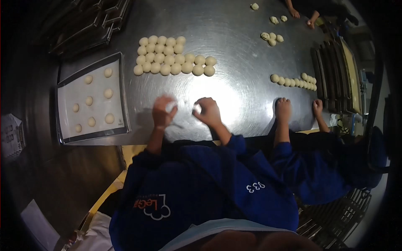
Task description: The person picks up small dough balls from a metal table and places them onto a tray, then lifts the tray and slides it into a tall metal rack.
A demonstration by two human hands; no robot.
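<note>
My left hand, slightly blurred, hovers just over the steel table with curled fingers and the thumb held apart. Facing it, my right hand forms a similar C shape. A bright patch shows inside each curl; I see no clear dough piece in either hand. Beyond both hands, smooth dough balls sit in close rows. To the left stands a dark metal baking tray lined with white paper, where several spaced dough balls rest.
A co-worker's hands are at the right, below a short double row of dough balls. Rougher dough pieces lie farther back, near another person's hands. Stacked trays fill the far left; more trays stand at right.
</note>
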